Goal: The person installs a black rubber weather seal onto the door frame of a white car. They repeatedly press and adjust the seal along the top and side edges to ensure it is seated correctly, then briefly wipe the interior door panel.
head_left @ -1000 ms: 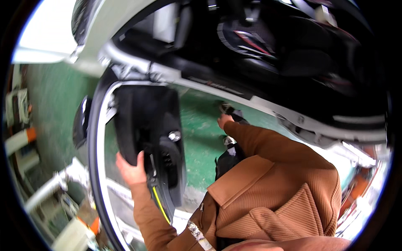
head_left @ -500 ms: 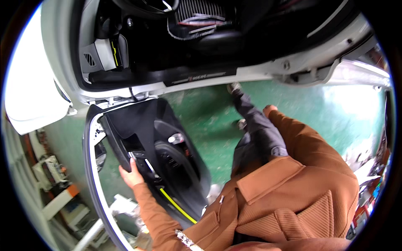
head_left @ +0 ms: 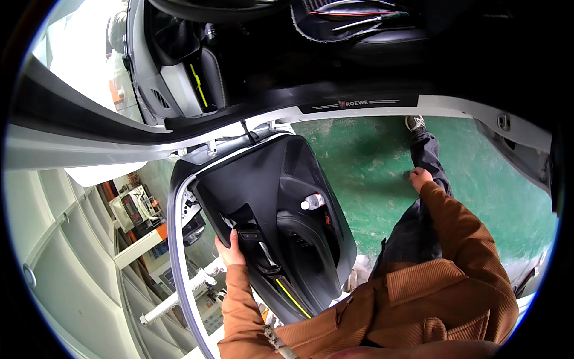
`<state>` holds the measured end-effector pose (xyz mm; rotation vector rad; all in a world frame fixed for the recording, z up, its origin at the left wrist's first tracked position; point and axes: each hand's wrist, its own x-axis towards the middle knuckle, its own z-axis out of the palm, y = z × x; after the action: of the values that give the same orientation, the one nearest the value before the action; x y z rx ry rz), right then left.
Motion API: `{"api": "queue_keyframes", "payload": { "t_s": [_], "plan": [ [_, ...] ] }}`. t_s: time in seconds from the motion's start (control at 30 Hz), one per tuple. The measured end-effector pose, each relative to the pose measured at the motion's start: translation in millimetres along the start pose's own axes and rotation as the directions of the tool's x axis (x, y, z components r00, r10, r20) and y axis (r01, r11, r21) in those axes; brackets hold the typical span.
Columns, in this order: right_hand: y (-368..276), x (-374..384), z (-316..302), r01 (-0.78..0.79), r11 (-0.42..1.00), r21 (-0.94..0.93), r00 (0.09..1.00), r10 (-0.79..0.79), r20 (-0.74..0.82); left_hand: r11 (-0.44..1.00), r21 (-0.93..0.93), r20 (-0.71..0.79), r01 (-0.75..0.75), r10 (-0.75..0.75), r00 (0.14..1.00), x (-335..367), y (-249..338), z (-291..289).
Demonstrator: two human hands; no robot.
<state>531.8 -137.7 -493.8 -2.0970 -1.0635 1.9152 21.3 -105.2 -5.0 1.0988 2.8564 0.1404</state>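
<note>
My left hand [head_left: 230, 248] grips the upper edge of an open car door [head_left: 251, 179]. Its thumb lies over the black inner trim, while the other fingers are mostly hidden behind the edge. A clear plastic bottle [head_left: 313, 201] sits in the door's pocket, and a yellow-green strip [head_left: 293, 297] runs along the trim. My right hand [head_left: 420, 178] hangs beside my leg with the fingers curled in, and nothing shows in it.
The car's door sill [head_left: 359, 104] crosses the view above the door, with the dark cabin beyond. Green floor [head_left: 365, 173] lies under my feet. Shelving and a white pipe [head_left: 179, 296] stand outside the door at the left.
The view has shifted, so the car and door now sit farther right. My left hand keeps its hold on the door edge. My right hand now shows in front of my leg.
</note>
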Motion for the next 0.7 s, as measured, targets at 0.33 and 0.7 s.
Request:
{"api": "queue_keyframes", "payload": {
  "t_s": [0.33,0.7],
  "plan": [
    [-428,-30,-55,0.668,0.716,0.201,0.738,-0.672,-0.060,0.997,0.042,-0.016,0.064,-0.064,0.998,-3,11,-5],
    [-929,-66,30,0.912,0.104,-0.397,0.100,-0.995,-0.030,0.957,-0.158,0.192,0.245,-0.213,0.958,5,50,-40]
  ]
}}
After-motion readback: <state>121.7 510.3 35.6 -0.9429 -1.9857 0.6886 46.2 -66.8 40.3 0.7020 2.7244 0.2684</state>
